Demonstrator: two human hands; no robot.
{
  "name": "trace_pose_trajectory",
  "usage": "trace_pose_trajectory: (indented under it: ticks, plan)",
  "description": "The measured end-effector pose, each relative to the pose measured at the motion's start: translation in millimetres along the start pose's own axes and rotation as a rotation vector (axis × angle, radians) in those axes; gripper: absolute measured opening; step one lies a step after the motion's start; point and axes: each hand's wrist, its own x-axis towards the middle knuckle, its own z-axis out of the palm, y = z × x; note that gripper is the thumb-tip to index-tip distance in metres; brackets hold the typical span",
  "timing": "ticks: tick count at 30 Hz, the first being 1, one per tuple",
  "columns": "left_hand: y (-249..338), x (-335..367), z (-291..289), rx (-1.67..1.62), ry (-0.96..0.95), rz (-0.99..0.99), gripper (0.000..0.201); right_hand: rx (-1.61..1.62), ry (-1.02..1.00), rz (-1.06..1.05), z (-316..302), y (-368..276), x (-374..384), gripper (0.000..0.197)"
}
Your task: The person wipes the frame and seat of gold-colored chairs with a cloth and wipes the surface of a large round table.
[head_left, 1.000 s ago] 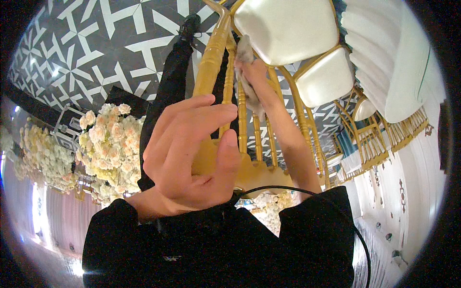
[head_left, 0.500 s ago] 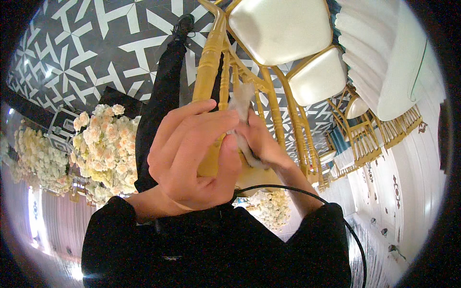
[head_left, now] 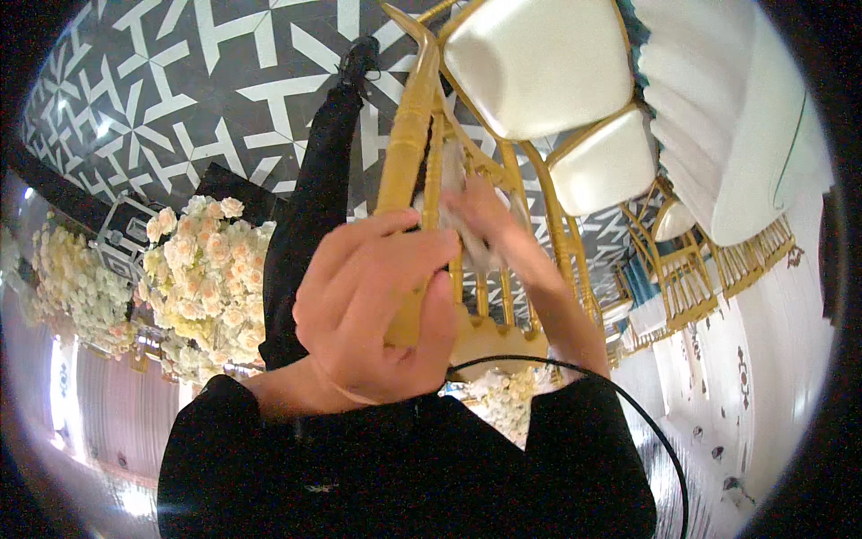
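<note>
A gold chair (head_left: 409,148) with turned posts and thin spindles stands tilted close in front of me. My left hand (head_left: 373,301) is closed around its near post, thumb on one side and fingers on the other. Beyond it, my right hand (head_left: 485,216) reaches in among the spindles, slightly blurred. A crumpled greyish-white cloth (head_left: 452,164) is in the right hand, lying against the spindles, with a loose end (head_left: 480,253) hanging below the wrist. The right fingertips are partly hidden by the cloth.
Gold chairs with white seat pads (head_left: 539,67) stand ahead, beside a white draped table (head_left: 727,117). Cream and peach rose arrangements (head_left: 206,269) are at the left. A black cable (head_left: 620,391) runs past my right arm. The floor (head_left: 215,81) has a dark and white pattern.
My right hand has moved away from the left, carrying the cloth in among the spindles. The left hand stays by the near post. The whole view has shifted slightly.
</note>
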Motion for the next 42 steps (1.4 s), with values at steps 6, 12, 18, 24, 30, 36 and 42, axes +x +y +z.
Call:
trace_pose_trajectory:
  ticks: [6,12,18,24,30,36,42]
  plan:
    - [-2,-2,-2,0.013,-0.004,-0.031,0.016,-0.445,-0.089,-0.482,-43,-134,-155,0.042]
    - [1,4,1,0.025,-0.035,-0.011,0.018,1.149,0.038,-0.066,-16,-121,-94,0.054]
    - [-3,1,2,-0.043,0.02,0.018,0.018,1.075,0.08,-0.204,4,-87,-109,0.062]
    - [-3,-1,3,-0.017,0.014,0.026,0.018,-0.159,0.392,-0.511,5,-90,-111,0.06]
    - [-3,0,1,-0.01,-0.015,0.028,0.02,0.196,0.342,-0.144,-2,-79,-106,0.076]
    - [-4,-4,2,-0.011,-0.037,0.003,0.02,0.325,0.06,-0.202,-7,-110,-127,0.064]
    - [-2,2,-2,-0.034,-0.048,0.016,0.022,0.303,-0.09,-0.152,-4,-107,-91,0.072]
